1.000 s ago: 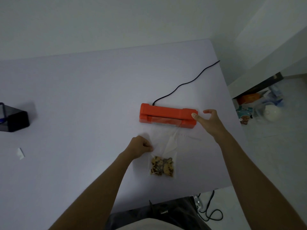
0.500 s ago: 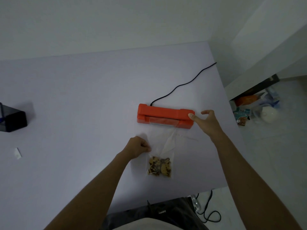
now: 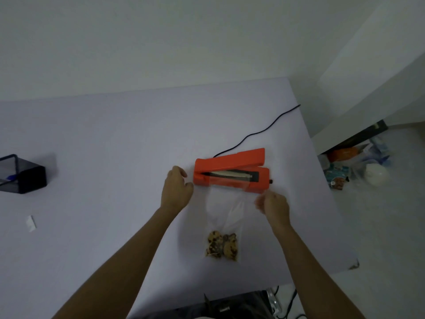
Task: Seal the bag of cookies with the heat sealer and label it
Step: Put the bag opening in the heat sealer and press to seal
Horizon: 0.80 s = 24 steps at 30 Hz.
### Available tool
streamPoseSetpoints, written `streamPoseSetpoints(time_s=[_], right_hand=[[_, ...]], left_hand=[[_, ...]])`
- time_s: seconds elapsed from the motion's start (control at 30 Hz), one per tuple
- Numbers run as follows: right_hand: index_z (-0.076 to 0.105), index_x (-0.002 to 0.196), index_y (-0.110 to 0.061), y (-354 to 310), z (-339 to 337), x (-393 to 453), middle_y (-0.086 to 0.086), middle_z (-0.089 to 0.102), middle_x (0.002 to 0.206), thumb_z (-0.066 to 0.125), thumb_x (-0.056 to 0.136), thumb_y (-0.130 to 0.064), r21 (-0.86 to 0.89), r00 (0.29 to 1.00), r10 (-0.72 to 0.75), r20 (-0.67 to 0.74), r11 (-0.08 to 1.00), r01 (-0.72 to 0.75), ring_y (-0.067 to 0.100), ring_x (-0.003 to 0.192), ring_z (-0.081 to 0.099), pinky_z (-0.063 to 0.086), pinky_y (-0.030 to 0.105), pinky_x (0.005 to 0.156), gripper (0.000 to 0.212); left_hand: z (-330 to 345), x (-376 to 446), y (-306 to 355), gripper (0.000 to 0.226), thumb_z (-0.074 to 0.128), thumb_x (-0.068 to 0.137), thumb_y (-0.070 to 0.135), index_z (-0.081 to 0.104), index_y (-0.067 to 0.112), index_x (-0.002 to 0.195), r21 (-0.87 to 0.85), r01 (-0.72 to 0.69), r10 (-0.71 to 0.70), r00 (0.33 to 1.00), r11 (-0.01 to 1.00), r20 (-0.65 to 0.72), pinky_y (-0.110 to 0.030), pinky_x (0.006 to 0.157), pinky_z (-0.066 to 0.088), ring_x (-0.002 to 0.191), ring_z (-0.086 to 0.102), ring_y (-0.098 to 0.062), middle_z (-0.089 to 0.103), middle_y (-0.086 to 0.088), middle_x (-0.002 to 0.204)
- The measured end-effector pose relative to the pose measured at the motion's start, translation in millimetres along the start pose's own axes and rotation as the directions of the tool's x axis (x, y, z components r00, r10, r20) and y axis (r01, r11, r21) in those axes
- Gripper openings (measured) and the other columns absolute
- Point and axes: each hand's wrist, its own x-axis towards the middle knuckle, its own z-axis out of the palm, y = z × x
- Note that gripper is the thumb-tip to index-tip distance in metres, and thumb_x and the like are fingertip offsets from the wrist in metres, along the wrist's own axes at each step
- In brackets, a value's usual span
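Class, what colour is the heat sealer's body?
Orange-red, with its lid raised; the heat sealer shows best in the head view.

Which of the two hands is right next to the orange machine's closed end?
The left hand. It sits beside the hinged end of the orange heat sealer. The right hand is lower, at the clear bag's edge, below the sealer's open end.

The heat sealer (image 3: 231, 172) looks like smooth orange plastic with a dull sheen, its raised lid baring a black strip and a pale band. The bag (image 3: 226, 209) is thin, clear, glossy film, creased along its length, with rough, crumbly cookies (image 3: 222, 247) near its closed end. The table (image 3: 103, 146) is matt, smooth and pale. At far left, the box (image 3: 23, 176) looks like dark, translucent plastic.
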Motion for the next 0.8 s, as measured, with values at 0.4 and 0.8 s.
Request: streamPoseSetpoints(time_s=[0.4, 0.8], right_hand=[[0.070, 0.080, -0.013, -10.9, 13.6, 12.7, 0.004, 0.068, 0.080, 0.066, 0.084, -0.017, -0.117, 0.920, -0.068, 0.385, 0.986, 0.122, 0.015, 0.077, 0.063, 0.048, 0.025, 0.069, 0.007], [0.076, 0.079, -0.020, -7.9, 15.6, 8.3, 0.001, 0.074, 0.082, 0.061, 0.089, -0.017, -0.065, 0.916, -0.173, 0.363, 0.976, 0.210, 0.018, 0.084, 0.069, 0.055, 0.031, 0.078, 0.019]], left_hand=[[-7.5, 30.0, 34.7, 0.051, 0.066, 0.078, 0.002, 0.055, 0.013, 0.127, -0.040, -0.278, 0.279, 0.930, 0.960, 0.239, -0.030, 0.097, 0.039, 0.113, 0.052, -0.026, 0.053, -0.012, 0.126], [-20.5, 35.6, 27.1, 0.041, 0.061, 0.077, -0.005, 0.059, 0.012, 0.115, -0.104, -0.185, 0.209, 0.922, 0.977, 0.325, -0.029, 0.086, 0.047, 0.100, 0.061, -0.023, 0.065, -0.008, 0.107]])
